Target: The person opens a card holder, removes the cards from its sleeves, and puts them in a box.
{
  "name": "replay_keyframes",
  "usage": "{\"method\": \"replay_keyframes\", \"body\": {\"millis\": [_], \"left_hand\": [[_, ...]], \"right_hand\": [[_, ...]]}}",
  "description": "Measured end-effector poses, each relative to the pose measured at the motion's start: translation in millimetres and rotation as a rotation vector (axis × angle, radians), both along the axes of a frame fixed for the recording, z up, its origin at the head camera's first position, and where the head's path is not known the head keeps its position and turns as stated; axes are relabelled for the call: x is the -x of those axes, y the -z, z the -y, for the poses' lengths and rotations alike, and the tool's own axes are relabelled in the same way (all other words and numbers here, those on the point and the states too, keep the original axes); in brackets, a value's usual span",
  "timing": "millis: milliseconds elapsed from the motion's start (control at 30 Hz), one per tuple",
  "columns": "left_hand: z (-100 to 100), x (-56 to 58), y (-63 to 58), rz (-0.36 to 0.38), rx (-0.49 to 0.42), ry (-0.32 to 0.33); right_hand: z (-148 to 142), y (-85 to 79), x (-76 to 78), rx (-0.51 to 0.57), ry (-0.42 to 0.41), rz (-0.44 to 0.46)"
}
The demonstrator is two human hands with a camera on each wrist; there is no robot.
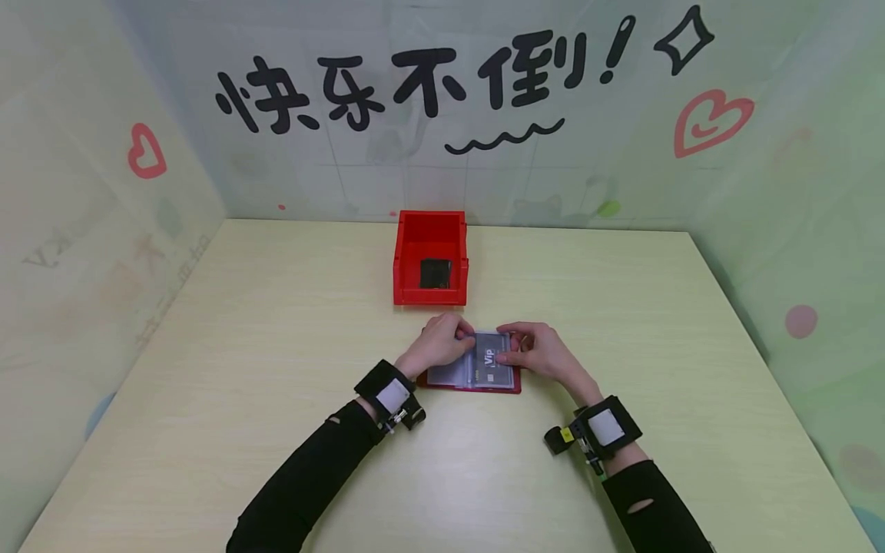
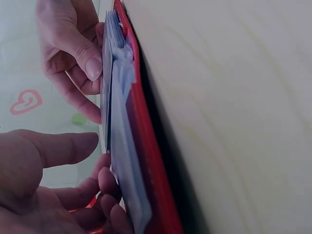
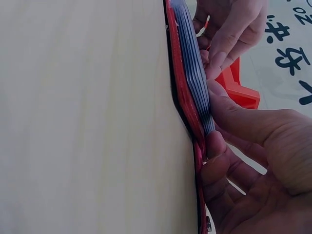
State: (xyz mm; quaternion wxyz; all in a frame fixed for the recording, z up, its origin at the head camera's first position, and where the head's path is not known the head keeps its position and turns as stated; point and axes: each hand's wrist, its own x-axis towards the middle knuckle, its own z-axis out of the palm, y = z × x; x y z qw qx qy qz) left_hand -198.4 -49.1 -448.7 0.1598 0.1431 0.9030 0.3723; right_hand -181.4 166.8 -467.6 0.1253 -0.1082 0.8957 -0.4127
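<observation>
Your right hand (image 1: pixel 541 353) pinches plastic sleeves (image 1: pixel 492 375) in the red card holder (image 1: pixel 517 381). Whether your left hand (image 1: pixel 442 341) grips is unclear.

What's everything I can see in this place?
Table: one, pale, beneath the bin.
Walls: three, pale, around the table.
Writing and doodles: several, black, back wall.
Hearts: two, red, left and back walls.
Spots: several, mixed colours, walls.
Bin: one, red, on the table.
Dark item: one, black, in the bin.
Holder: one, red with clear pockets, between the hands.
"Vip" card: one showing, grey, holder's right half.
Wrist devices: two, black, one per wrist.
Sleeves: two, black, forearms.
Left hand: one, bare, at the holder's far edge.
Right hand: one, bare, gripping the holder's right side.
</observation>
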Motion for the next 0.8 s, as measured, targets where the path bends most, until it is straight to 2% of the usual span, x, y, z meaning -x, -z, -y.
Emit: {"method": "replay_keyframes", "body": {"millis": [433, 800], "left_hand": [[-9.0, 1.1, -4.3, 0.020, 0.116, -0.020], [-4.6, -1.2, -1.8, 0.025, 0.112, -0.029]], "right_hand": [[2.7, -3.2, -1.6, -0.021, 0.006, -0.002], [4.3, -4.1, -3.2, -0.063, 0.018, -0.004]]}}
